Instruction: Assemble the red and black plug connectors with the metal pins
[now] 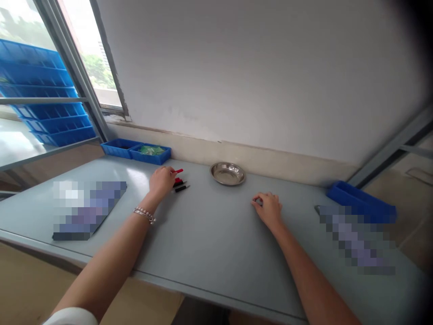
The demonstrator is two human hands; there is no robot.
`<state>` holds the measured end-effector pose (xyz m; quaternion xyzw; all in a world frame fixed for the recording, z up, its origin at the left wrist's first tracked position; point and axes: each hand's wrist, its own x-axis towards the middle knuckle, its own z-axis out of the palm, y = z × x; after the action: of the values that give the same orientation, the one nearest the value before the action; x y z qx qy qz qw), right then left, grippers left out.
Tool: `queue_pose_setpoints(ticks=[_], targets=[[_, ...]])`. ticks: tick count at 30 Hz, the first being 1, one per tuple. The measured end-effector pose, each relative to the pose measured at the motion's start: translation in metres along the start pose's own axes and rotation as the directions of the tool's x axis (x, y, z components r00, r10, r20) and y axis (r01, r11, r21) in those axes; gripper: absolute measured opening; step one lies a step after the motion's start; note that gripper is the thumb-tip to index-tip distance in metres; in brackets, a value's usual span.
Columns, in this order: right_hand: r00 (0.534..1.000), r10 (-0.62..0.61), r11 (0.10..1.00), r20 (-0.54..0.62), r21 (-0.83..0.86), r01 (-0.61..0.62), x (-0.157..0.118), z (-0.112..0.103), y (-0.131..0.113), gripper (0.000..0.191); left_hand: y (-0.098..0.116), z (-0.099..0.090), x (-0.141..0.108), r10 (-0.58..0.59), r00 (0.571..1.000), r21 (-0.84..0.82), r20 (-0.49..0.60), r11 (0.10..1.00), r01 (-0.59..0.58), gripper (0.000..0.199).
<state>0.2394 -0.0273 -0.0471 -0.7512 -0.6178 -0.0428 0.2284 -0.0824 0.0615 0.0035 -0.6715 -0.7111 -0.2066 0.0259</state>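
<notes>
– Left fingers (168, 170)?
– Clamped on red pen (179, 171), over desk (209, 234), just beside other pens (181, 188).
– Right fingers (262, 196)?
– Curled in; can't tell if together or holding anything. Metal bowl (227, 175) between them, farther back.

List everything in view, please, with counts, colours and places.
Table: one, grey, foreground
Metal dish: one, silver, back middle
Pen-like item: one, red, in left hand
Similar items: several, red and black, beside it
Open bins: two, blue, back left
Right bin: one, blue, back right
Stacked bins: about six, blue, left shelf
Blurred flat items: two, purplish, left and right
Window: one, grey-framed, upper left
Wall: one, white above cream, behind
Bracelets: count unclear, silvery, left wrist
Sleeve: one, white, lower left
Left hand: one, bare, left of dish
Right hand: one, bare, right of dish; contents unclear
</notes>
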Motion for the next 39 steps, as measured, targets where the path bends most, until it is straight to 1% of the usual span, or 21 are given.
queue_pose_setpoints(ticks=[5, 11, 18, 22, 27, 34, 39], targets=[[0.998, 0.033, 0.999, 0.049, -0.028, -0.031, -0.001, 0.000, 0.000, 0.014, -0.009, 0.010, 0.002, -0.041, 0.996, 0.041, 0.074, 0.998, 0.038, 0.031], [1.000, 0.009, 1.000, 0.019, -0.017, -0.009, -0.002, 0.002, 0.001, 0.015, -0.011, 0.013, 0.003, -0.081, 0.988, 0.023, 0.130, 0.997, 0.078, 0.031], [0.997, 0.010, 1.000, 0.075, -0.013, -0.009, 0.001, 0.001, 0.001, 0.016, -0.012, 0.016, 0.006, -0.123, 0.980, -0.002, 0.156, 0.992, 0.125, 0.031], [0.998, 0.009, 1.000, 0.066, -0.018, -0.008, 0.000, 0.002, 0.001, 0.015, -0.013, 0.019, 0.008, -0.126, 0.976, -0.011, 0.179, 0.991, 0.130, 0.030], [1.000, 0.002, 1.000, 0.029, -0.016, -0.002, -0.001, 0.001, 0.001, 0.018, -0.013, 0.021, 0.009, -0.134, 0.974, -0.030, 0.181, 0.989, 0.142, 0.030], [1.000, -0.016, 1.000, 0.006, -0.009, 0.016, -0.002, 0.002, 0.002, 0.017, -0.018, 0.023, 0.009, -0.170, 0.976, -0.027, 0.139, 0.984, 0.175, 0.033], [1.000, -0.011, 1.000, 0.024, -0.005, 0.011, 0.000, 0.002, 0.003, 0.019, -0.017, 0.024, 0.010, -0.186, 0.971, -0.017, 0.152, 0.981, 0.191, 0.035]])
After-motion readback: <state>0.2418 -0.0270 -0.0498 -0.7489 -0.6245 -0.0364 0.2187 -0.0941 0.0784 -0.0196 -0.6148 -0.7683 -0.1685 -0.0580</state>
